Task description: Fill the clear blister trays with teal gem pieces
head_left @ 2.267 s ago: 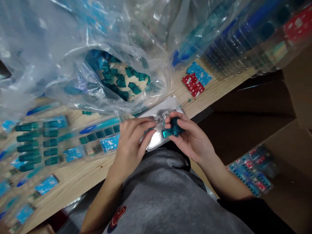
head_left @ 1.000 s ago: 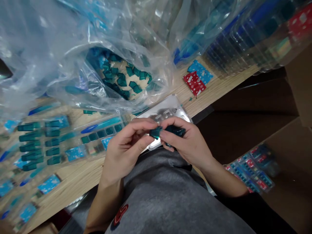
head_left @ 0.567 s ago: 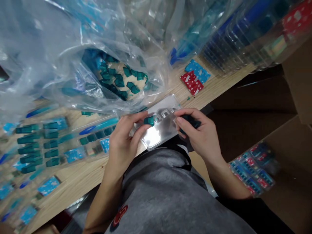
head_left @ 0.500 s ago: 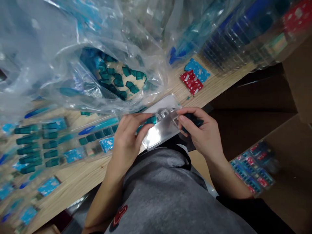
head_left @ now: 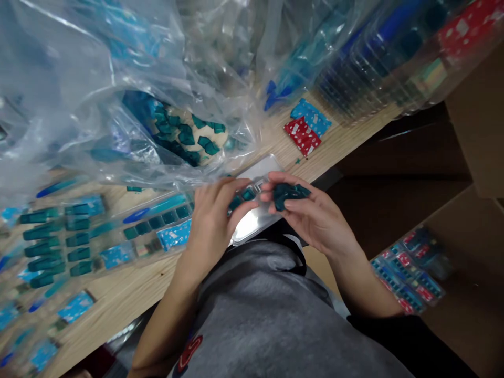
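Observation:
A clear plastic blister tray (head_left: 247, 224) lies at the table's front edge, with a row of moulded pockets. Two dark teal translucent pieces (head_left: 248, 194) show in its pockets, between the thumb and forefinger of my left hand (head_left: 212, 223). Those two fingertips are apart, one on each side of the row; the other fingers of this hand are partly hidden. Over the tray's right end, my right hand (head_left: 318, 215) is turned palm up and cups a small clump of teal plastic pieces (head_left: 289, 195).
A large clear bag (head_left: 90, 89) holding loose teal pieces spreads over the back left. Filled trays (head_left: 157, 223) lie left. A red packet (head_left: 302, 136) and a blue packet (head_left: 313, 116) sit right of the bag, near stacked clear trays (head_left: 354, 79). Packed sets (head_left: 409, 268) lie in a cardboard box.
My right hand has rolled open, showing the teal pieces in it, and come closer to my left. My left fingertips have spread from the teal piece, which sits in a pocket. The view shifted slightly.

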The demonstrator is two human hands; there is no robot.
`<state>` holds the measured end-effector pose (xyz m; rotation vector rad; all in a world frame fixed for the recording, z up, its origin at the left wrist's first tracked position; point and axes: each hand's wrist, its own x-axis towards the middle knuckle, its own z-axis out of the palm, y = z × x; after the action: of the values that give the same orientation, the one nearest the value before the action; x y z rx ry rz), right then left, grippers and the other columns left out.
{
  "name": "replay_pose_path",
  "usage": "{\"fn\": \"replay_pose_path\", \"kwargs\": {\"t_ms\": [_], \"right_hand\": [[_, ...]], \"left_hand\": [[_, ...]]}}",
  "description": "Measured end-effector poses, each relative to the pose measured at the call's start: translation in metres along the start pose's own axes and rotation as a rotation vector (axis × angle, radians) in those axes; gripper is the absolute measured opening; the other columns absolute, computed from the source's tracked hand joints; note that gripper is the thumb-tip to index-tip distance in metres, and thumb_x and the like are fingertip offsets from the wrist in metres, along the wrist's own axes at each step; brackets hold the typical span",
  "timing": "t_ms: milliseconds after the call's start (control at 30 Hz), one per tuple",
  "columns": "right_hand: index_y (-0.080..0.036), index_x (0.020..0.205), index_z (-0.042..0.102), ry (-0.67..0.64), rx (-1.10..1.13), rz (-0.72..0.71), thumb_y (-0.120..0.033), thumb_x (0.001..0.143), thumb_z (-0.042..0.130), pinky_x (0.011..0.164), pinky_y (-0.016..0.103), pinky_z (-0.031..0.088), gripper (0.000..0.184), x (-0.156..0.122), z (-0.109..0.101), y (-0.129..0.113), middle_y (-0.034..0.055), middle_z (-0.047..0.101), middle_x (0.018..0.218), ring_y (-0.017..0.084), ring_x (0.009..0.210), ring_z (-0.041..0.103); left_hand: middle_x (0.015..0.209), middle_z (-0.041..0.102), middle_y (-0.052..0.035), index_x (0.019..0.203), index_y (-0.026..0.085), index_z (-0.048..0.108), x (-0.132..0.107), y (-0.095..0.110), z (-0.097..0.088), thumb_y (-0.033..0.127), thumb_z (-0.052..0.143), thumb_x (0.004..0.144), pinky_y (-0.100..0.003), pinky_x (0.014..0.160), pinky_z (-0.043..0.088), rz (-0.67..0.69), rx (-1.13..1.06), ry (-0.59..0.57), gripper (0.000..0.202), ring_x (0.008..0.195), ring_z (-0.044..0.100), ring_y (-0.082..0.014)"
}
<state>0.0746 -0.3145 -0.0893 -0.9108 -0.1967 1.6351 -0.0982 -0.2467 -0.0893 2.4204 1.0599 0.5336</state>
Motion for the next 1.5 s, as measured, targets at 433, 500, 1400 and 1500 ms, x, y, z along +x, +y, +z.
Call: {"fn": "replay_pose_path", "kwargs": {"t_ms": [433,500,1400,1500], "right_hand": [[-0.023,0.098,0.07,-0.039,-0.021,-0.038,-0.021,0.084,0.071,0.082,0.026,0.061,0.014,-0.007,0.023,-0.001,-0.0013,0.072,0.099,0.011,0.089,0.071],[-0.023,0.093,0.07,-0.042,-0.094,-0.094,-0.02,0.083,0.072,0.07,0.023,0.06,0.011,-0.007,0.025,-0.001,-0.0033,0.071,0.086,0.008,0.07,0.068],[-0.019,0.091,0.07,0.334,-0.675,-0.286,-0.028,0.086,0.067,0.052,0.024,0.039,0.011,-0.011,-0.012,-0.01,-0.0054,0.06,0.062,0.007,0.052,0.05],[-0.019,0.092,0.07,0.313,-0.667,-0.271,-0.028,0.086,0.067,0.054,0.024,0.041,0.011,-0.008,-0.013,-0.008,-0.0055,0.059,0.063,0.007,0.055,0.051]], "left_hand": [[0.1,0.061,-0.0022,0.104,0.029,0.063,-0.004,0.022,-0.018,0.028,0.064,0.092,-0.036,0.089,0.054,-0.151,-0.507,0.068,0.013,0.102,0.06,-0.018],[0.097,0.062,-0.0021,0.101,0.03,0.064,-0.004,0.022,-0.02,0.031,0.064,0.092,-0.035,0.085,0.055,-0.188,-0.609,0.045,0.01,0.098,0.062,-0.018],[0.106,0.064,-0.004,0.112,0.022,0.062,0.014,0.003,0.013,0.015,0.058,0.093,-0.028,0.088,0.054,0.022,-0.181,-0.043,0.02,0.1,0.064,-0.0153],[0.107,0.065,-0.0038,0.113,0.022,0.063,0.015,0.003,0.018,0.017,0.059,0.094,-0.028,0.09,0.054,0.039,-0.175,-0.075,0.021,0.101,0.064,-0.0157]]}}
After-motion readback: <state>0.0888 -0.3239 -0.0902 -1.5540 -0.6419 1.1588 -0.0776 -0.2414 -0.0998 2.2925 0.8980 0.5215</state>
